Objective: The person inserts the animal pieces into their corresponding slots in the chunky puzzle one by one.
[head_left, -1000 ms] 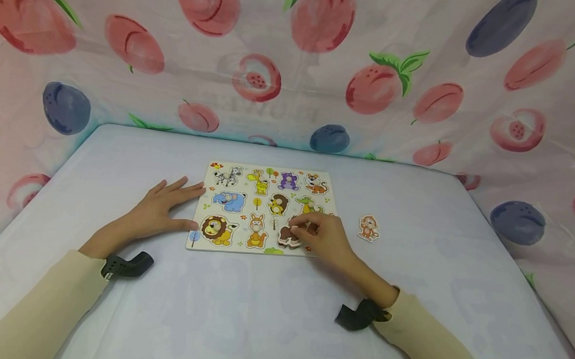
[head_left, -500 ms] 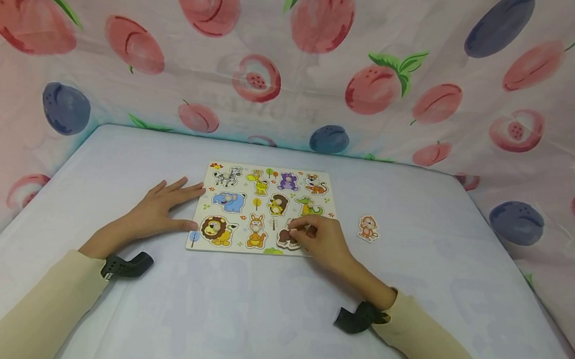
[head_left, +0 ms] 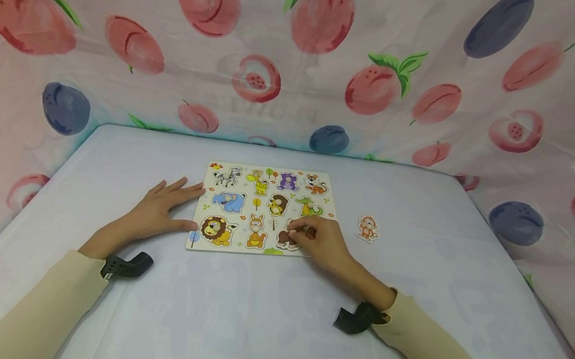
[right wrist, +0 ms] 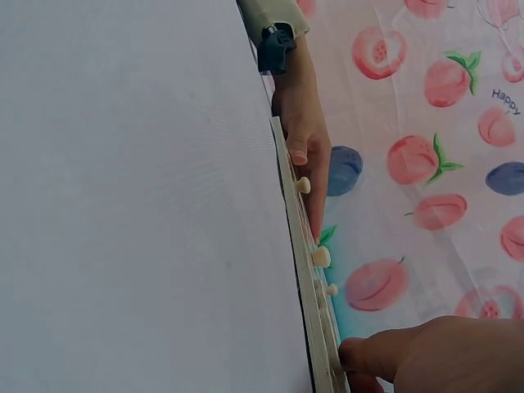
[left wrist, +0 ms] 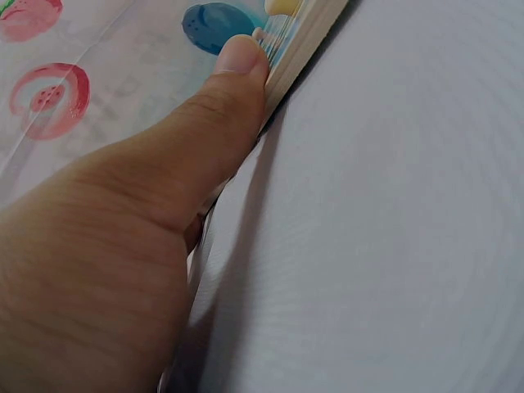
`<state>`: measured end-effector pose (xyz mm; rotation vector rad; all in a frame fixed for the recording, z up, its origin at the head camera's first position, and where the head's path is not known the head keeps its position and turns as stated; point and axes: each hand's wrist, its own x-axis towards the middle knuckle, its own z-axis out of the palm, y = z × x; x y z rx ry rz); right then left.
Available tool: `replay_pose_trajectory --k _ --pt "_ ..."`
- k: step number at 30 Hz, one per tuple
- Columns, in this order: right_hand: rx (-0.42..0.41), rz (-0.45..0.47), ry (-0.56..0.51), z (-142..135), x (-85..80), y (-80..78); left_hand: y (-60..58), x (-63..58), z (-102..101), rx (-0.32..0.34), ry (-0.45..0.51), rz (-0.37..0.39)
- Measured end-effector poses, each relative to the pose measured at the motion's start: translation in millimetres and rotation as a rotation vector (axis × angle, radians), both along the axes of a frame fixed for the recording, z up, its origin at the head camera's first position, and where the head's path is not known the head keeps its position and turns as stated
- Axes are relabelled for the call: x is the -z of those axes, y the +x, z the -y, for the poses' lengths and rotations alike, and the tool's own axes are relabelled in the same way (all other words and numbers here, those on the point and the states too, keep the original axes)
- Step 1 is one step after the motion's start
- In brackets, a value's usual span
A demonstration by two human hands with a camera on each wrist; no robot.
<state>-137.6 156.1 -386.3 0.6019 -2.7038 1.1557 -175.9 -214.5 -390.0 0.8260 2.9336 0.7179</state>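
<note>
A wooden animal peg puzzle board (head_left: 237, 249) lies on the white-covered table in the head view. My left hand (head_left: 153, 212) rests at its left edge, fingers spread and straight; the left wrist view has the thumb (left wrist: 221, 115) on the board's edge. With thumb and forefinger, my right hand (head_left: 325, 241) pinches a brown animal puzzle piece (head_left: 285, 240) at the board's lower right. The piece looks nearly flat in its place, its right part hidden by the fingers. To the right of the board, a monkey puzzle piece (head_left: 368, 229) lies on the table.
Several pieces sit in the board, among them a lion (head_left: 215, 231), a kangaroo (head_left: 256, 232) and a crocodile (head_left: 310, 206). Small knobs (right wrist: 321, 257) stand up from it. A fruit-print cloth (head_left: 290, 105) hangs behind the table. Dark bands (head_left: 358, 318) circle both wrists.
The brown piece has shifted slightly left and settled lower onto the board, still pinched by my right hand. My left hand and the monkey piece have stayed put.
</note>
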Motion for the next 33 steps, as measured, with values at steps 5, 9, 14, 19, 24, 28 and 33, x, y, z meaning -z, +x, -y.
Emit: replay_pose_trajectory --k 5,9,14,19,24,28,33 --pt "-0.003 -0.001 0.01 -0.6 -0.4 0.4 0.0 0.1 -0.5 0.001 -0.001 0.0" --pt "-0.016 -0.013 0.008 -1.6 0.4 -0.3 -0.1 0.2 -0.7 0.002 -0.002 0.003" --pt "-0.029 -0.014 0.002 -1.8 2.0 -1.9 -0.4 -0.1 0.1 -0.001 -0.008 0.008" --pt "-0.028 -0.007 -0.003 -1.8 3.3 -3.0 -0.2 -0.7 0.2 0.001 -0.005 0.009" --pt "-0.04 -0.009 -0.012 -2.7 4.9 -4.3 0.1 -0.6 0.6 0.001 -0.003 0.014" --pt "-0.037 -0.011 0.003 -2.9 4.9 -4.4 -0.8 1.3 0.8 0.001 -0.001 0.005" --pt "-0.03 -0.004 0.022 -2.2 4.6 -4.4 -1.4 3.0 0.6 -0.006 0.008 -0.007"
